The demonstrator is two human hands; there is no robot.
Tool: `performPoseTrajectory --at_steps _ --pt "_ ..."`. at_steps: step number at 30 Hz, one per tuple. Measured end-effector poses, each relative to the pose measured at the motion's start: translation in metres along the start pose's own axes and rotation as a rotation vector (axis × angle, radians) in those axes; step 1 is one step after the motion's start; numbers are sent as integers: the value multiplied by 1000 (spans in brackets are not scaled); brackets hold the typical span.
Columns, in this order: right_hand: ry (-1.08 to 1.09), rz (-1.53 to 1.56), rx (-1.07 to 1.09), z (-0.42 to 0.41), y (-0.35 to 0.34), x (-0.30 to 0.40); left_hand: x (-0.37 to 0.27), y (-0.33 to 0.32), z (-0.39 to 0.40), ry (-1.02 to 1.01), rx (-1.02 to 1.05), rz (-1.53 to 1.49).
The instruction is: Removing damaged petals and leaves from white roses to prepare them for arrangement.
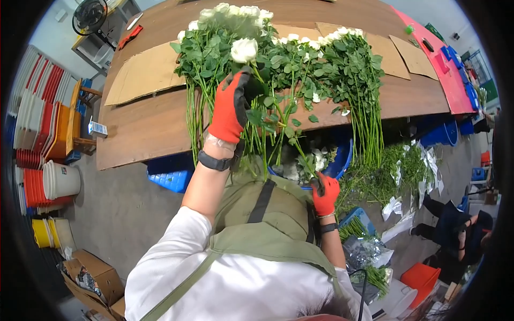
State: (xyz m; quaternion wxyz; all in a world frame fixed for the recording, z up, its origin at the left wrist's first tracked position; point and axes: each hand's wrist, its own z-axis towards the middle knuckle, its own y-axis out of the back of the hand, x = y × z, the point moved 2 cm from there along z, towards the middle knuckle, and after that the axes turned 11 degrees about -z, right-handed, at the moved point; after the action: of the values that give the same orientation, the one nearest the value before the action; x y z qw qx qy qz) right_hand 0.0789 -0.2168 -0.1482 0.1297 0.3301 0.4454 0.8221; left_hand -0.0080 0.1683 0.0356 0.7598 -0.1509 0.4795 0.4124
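A single white rose (244,50) stands out in front of the flower piles, its leafy stem slanting down to the right. My left hand (229,106), in a red and black work glove, grips that stem just below the bloom. Lower down, my right hand (326,194), gloved alike, is closed around the stem's lower end. Behind lie a heap of white roses (217,56) and a row of them on the right (353,60), their stems hanging over the edge of the wooden table (140,136). A blue tub (348,154) with petals and leaves sits beneath.
Cardboard sheets (144,74) lie on the table, and a pink surface (437,64) adjoins its right side. Cut greenery (373,180) and white paper scraps litter the floor at right. Stacked buckets (60,180) and an open carton (94,277) stand left. Another person (453,224) is at right.
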Motion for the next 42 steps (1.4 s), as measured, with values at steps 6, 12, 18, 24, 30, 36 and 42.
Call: performPoseTrajectory --at_steps 6,12,18,24,30,36,42 --pt "-98 -88 85 7 -4 -2 -29 -28 -25 510 -138 -674" --pt "-207 384 -167 97 73 73 -18 -70 -87 633 -187 -769" --pt "-72 604 -186 149 126 142 -55 -89 -104 594 65 -638" --pt "-276 918 -271 141 111 144 -67 -98 -108 573 167 -709" --pt "-292 765 -326 143 92 125 -66 -102 -113 732 78 -838" --pt "-249 847 -406 139 110 118 -52 -108 -109 338 79 -547" --pt "-290 637 -399 139 121 141 -67 -113 -105 80 135 -287"
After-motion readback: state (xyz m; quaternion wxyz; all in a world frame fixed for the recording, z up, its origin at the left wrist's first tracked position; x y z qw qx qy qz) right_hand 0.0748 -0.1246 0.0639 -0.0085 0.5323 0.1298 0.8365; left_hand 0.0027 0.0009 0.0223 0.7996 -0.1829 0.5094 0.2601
